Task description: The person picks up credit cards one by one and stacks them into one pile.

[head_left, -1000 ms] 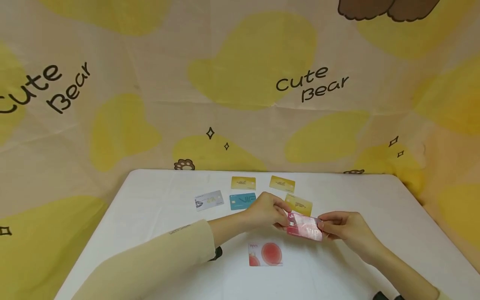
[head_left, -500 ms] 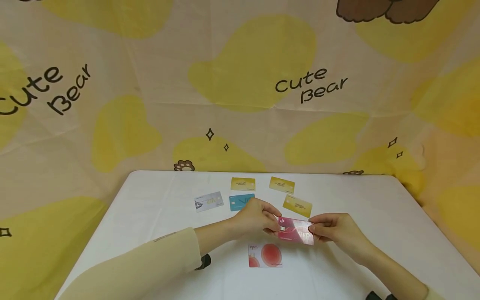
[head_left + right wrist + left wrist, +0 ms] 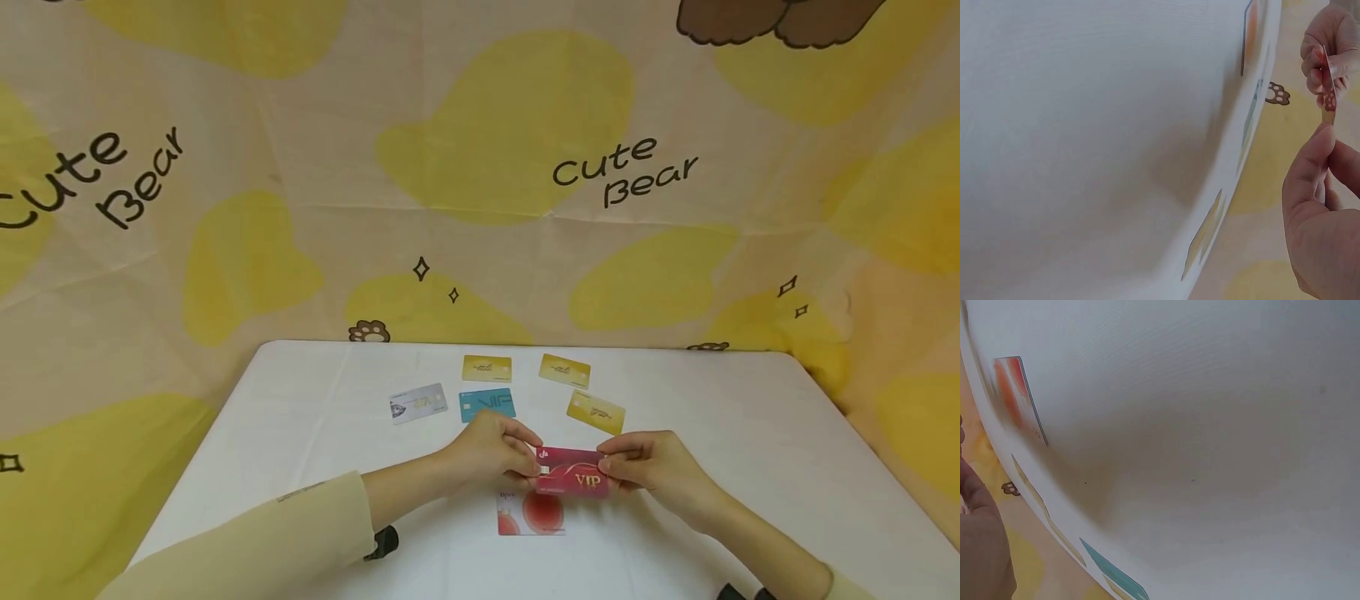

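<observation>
A magenta VIP card (image 3: pixel 572 473) is held up off the table between both hands. My left hand (image 3: pixel 487 454) pinches its left edge, and my right hand (image 3: pixel 651 467) pinches its right edge between thumb and fingers. In the right wrist view the same card (image 3: pixel 1329 84) shows nearly edge-on, with the right hand (image 3: pixel 1322 206) below it and the left hand beyond. Lying under and just in front of it is a white card with red circles (image 3: pixel 531 515), its top edge partly covered. Only part of the left hand (image 3: pixel 982 531) shows in the left wrist view.
Farther back on the white table (image 3: pixel 315 467) lie a silver card (image 3: pixel 417 403), a teal VIP card (image 3: pixel 483 403) and three gold cards, at back left (image 3: pixel 487 368), back right (image 3: pixel 565 370) and nearer right (image 3: pixel 596 412). A patterned cloth (image 3: pixel 480 167) hangs behind.
Both hands have brought the magenta card left and toward the person, so it now overlaps the white card. Its glare has faded, and the gold and teal cards are less covered.
</observation>
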Tool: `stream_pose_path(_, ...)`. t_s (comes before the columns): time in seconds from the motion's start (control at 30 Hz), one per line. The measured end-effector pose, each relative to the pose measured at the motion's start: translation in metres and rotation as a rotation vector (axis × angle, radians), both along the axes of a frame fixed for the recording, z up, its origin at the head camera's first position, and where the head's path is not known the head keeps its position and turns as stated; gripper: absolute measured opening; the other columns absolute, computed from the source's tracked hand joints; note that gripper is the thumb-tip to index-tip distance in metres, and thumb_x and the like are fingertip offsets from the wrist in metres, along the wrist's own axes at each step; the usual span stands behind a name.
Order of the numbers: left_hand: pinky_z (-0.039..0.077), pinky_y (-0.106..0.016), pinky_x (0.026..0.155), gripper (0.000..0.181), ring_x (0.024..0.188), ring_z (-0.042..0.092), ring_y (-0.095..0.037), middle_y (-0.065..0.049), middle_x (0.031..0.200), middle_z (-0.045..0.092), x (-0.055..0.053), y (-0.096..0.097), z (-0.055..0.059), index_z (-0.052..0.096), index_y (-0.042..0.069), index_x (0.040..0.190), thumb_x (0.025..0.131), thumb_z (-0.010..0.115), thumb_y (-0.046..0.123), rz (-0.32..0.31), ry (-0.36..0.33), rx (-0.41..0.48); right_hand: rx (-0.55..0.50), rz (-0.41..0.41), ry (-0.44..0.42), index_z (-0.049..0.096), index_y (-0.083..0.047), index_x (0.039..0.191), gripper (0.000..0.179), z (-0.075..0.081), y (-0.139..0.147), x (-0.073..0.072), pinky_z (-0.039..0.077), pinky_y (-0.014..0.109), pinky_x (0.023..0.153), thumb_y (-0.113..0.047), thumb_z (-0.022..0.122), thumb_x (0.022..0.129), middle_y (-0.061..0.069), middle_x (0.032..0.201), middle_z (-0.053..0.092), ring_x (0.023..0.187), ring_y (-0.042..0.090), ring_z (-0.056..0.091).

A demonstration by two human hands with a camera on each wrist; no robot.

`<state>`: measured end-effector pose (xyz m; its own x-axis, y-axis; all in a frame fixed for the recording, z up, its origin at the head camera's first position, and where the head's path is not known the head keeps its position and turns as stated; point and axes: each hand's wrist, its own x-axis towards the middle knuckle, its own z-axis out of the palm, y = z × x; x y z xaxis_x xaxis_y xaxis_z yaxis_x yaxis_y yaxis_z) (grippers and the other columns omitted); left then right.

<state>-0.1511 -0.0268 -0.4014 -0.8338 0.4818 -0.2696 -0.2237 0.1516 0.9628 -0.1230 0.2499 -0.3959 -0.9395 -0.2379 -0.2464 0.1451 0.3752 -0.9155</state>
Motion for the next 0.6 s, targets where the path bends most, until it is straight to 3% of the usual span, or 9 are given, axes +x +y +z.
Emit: stream_pose_path(0.6,0.062,-0.032,0.071,0.022,0.068,0.075,-0.021,-0.014,0.081,0.076,0.015,-0.02,-0.004,0.073,-0.006,0.108,0.087,0.079,-0.004,0.056,-0.026,-0.011,-0.049,0.086,-0.001,0.071,0.009,0.115,0.031,-0.009,-0.019,-0.003,0.061,0.029,0.07,-0.011,0.079,0.093,0.01,0.092,0.075,0.078,0.018,0.066)
